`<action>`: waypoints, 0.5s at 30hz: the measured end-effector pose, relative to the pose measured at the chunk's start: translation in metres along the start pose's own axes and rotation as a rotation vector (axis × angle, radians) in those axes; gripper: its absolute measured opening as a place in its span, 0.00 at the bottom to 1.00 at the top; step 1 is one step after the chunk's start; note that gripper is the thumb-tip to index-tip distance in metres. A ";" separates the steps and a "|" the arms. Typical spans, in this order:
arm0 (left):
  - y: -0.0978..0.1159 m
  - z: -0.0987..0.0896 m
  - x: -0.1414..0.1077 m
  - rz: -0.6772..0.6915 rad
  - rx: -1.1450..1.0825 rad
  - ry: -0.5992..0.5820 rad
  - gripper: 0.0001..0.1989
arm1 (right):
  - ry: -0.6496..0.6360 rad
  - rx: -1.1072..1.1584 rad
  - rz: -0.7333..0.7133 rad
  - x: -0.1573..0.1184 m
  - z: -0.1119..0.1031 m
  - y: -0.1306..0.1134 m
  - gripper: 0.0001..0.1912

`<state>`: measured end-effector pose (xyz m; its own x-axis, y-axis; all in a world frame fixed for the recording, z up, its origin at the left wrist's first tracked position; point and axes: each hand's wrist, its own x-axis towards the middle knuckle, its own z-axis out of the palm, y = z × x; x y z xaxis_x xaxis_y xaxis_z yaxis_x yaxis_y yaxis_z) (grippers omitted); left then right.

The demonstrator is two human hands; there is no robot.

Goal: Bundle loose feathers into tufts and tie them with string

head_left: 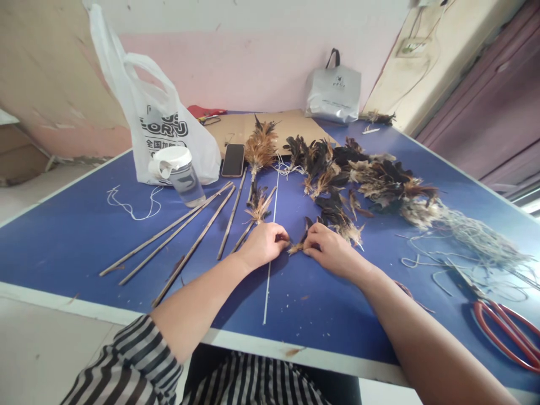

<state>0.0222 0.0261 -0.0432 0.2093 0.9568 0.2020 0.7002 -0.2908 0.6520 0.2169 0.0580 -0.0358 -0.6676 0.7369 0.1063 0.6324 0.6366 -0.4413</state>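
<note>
The right hand [329, 250] pinches brown-black feathers [297, 246], I can't tell if the left hand [265, 246] holds anything, with thin brown wooden sticks [193, 246] and red-handled metal scissors [480, 293] around.

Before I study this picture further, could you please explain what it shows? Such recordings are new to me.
No machine is here: a person works with two bare hands, the left hand and the right hand. A camera worn on the head looks forward and down. On the blue, white-edged table lie thin brownish wooden sticks, bunches of dark and tan feathers, a tangle of pale string and metal scissors with red handles. Farther back, a clear white-lidded plastic cup stands before a white plastic bag. The right hand pinches a brown feather tuft; whether the left holds anything, I cannot tell.
</note>
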 end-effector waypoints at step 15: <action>0.008 0.005 -0.003 -0.280 -0.426 -0.201 0.16 | 0.324 0.237 -0.112 0.002 0.002 -0.017 0.05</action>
<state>0.0310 0.0210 -0.0424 0.2101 0.9679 -0.1377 0.4180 0.0384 0.9076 0.2039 0.0481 -0.0292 -0.5451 0.7239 0.4229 0.4299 0.6744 -0.6003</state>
